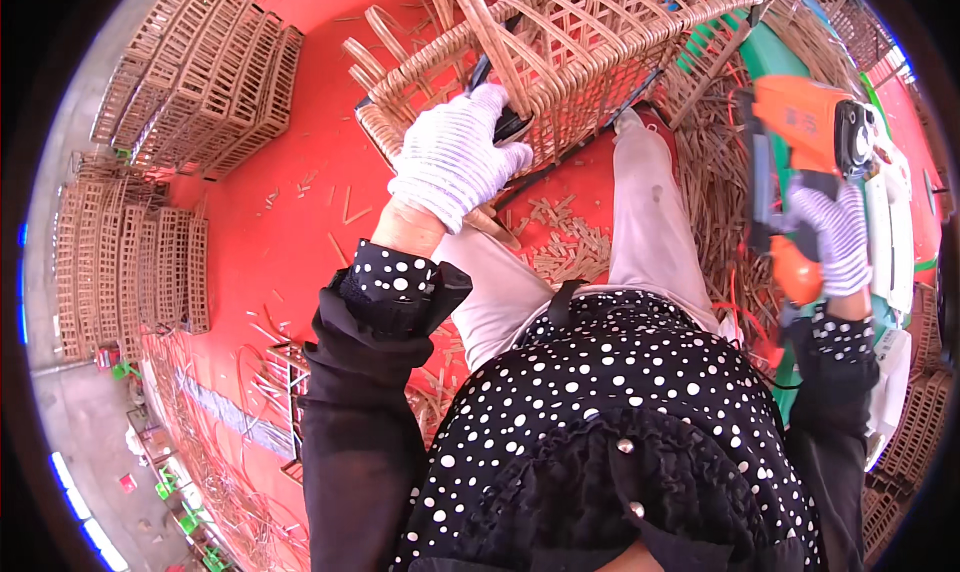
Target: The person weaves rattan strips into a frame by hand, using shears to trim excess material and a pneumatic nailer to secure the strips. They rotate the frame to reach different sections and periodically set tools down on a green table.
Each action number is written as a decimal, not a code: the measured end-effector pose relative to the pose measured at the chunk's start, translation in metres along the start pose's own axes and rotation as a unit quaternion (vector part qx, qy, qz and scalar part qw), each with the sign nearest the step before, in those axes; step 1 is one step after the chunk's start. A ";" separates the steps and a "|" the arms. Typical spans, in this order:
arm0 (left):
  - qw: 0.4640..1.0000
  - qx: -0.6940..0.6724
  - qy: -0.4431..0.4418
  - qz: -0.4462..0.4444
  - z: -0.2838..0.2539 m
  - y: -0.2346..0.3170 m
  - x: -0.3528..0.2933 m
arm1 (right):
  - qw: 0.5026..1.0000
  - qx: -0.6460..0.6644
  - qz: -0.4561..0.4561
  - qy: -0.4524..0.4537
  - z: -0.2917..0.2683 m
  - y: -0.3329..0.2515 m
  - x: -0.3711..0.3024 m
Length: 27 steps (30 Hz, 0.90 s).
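My left hand (457, 158), in a white-and-grey striped glove, is closed on the near left edge of a woven wicker basket (590, 77). Dark metal frame bars show beside its fingers. The basket is tilted in front of my legs, a cane strip arching over its side. Off to the right, well apart from the basket, my right hand (835, 227) wears a matching glove. It is wrapped round the grip of an orange and black staple gun (800, 112), slightly blurred, with its dark magazine at the left.
Stacks of woven baskets (195, 72) and more woven panels (130, 262) stand at the left on the red floor (250, 222). Short cane offcuts (570, 247) lie between my feet. A heap of cane strips (715, 182) lies right of my leg, near white and green objects (893, 222).
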<state>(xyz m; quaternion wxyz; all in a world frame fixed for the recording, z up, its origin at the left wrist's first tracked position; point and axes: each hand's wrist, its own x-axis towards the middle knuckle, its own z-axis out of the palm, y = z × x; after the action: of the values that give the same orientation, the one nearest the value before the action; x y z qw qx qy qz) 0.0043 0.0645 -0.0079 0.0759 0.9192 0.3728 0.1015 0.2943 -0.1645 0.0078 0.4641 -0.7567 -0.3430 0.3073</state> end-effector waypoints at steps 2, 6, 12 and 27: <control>1.000 -0.005 -0.007 0.011 0.000 -0.003 -0.001 | 0.987 -0.136 0.024 0.086 -0.037 0.023 0.020; 0.999 0.016 -0.008 0.045 0.001 -0.002 0.003 | 0.878 -0.414 0.040 0.238 -0.122 0.119 0.075; 0.992 0.092 0.062 0.064 0.006 0.003 -0.005 | 0.823 -0.474 0.229 0.214 -0.175 0.211 0.136; 0.994 0.068 -0.079 0.036 -0.012 0.010 0.007 | 0.900 -0.354 0.068 0.244 -0.179 0.157 0.033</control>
<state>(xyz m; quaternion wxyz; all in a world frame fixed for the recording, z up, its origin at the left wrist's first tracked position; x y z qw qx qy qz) 0.0127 0.0627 0.0073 0.0385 0.9402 0.3385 0.0050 0.4903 -0.2788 -0.0722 0.2126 -0.9438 -0.2532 0.0016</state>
